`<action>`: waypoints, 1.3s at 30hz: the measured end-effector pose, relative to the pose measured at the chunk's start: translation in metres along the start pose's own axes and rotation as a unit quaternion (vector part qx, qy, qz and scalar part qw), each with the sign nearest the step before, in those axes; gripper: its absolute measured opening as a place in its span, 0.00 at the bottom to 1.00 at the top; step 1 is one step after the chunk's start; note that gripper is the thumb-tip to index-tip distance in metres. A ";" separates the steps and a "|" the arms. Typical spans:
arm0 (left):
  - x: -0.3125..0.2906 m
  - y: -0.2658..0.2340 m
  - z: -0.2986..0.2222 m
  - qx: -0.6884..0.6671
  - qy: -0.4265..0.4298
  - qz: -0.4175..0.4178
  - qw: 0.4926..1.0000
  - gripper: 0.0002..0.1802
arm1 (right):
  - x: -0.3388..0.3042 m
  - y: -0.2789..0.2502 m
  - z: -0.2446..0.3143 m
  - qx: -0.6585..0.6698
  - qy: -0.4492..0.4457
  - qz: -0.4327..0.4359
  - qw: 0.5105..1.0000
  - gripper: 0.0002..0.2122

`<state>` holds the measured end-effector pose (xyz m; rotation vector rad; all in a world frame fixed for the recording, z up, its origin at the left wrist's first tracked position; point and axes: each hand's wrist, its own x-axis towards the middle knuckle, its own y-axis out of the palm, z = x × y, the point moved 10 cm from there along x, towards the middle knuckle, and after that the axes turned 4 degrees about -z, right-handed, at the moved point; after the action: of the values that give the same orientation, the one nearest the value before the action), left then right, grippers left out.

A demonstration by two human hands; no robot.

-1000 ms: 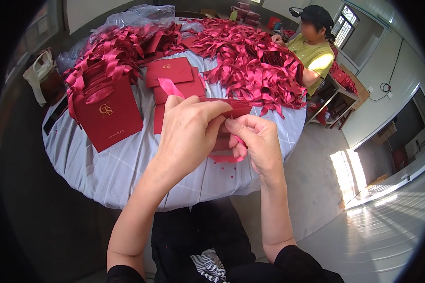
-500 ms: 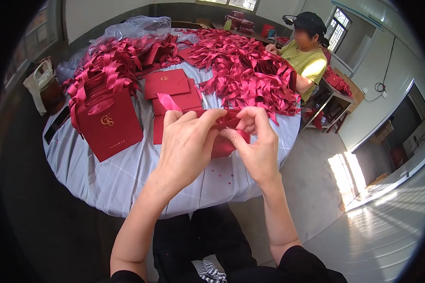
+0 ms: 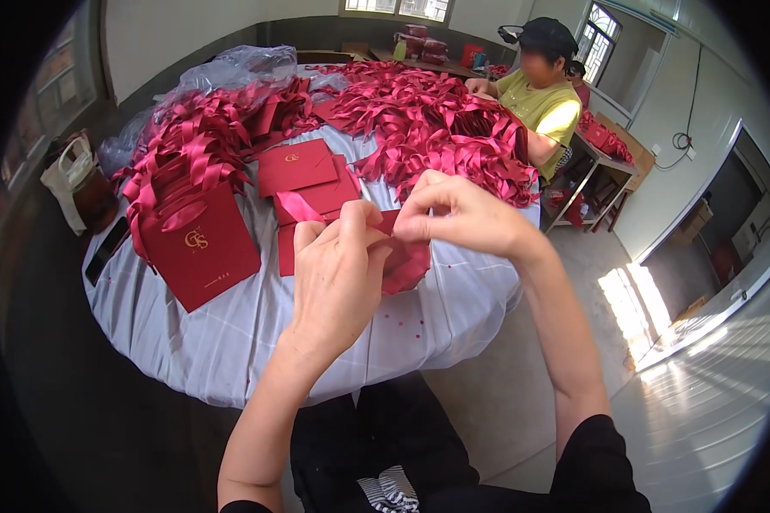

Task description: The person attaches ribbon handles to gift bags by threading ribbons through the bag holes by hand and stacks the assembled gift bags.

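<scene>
A small red paper gift bag (image 3: 406,272) is at the near side of the table, partly hidden by my hands. My left hand (image 3: 338,269) is closed on its upper edge, fingers bent and thumb pressed in. Just above the bag's right side, my right hand (image 3: 466,214) is pinched; anything between its fingertips is too small to make out. A pink ribbon end (image 3: 298,206) sticks up beside my left fingers. Flat red bags (image 3: 298,165) lie stacked just beyond. To the left, a row of red bags with ribbon handles (image 3: 198,248) stands upright.
The round table wears a white cloth (image 3: 180,346). Heaped ribbon-handled bags (image 3: 445,128) cover its far right, and clear plastic (image 3: 248,64) lies at the far left. Across the table a person in a yellow shirt (image 3: 543,111) works. A dark phone (image 3: 107,250) lies at the left edge.
My right hand has moved up, its wrist swinging out to the right, and its fingers have left the bag's rim. My left hand stays at the bag. The view has shifted slightly.
</scene>
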<state>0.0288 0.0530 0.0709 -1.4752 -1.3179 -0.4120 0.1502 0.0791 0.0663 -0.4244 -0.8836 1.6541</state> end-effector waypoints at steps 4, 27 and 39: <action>0.000 -0.004 -0.004 0.009 0.009 -0.012 1.000 0.15 | 0.012 0.005 -0.010 0.000 0.074 0.072 0.995 0.12; 0.008 0.001 -0.011 -0.013 0.011 0.030 0.999 0.06 | 0.043 -0.047 -0.064 0.517 -0.007 -0.194 0.833 0.08; 0.007 0.007 -0.010 0.025 0.012 0.053 0.998 0.14 | 0.011 0.018 -0.034 0.375 -0.017 -0.011 0.927 0.11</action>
<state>0.0405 0.0490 0.0770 -1.4863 -1.2163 -0.3258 0.1583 0.0995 0.0322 0.1455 -0.2228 1.8366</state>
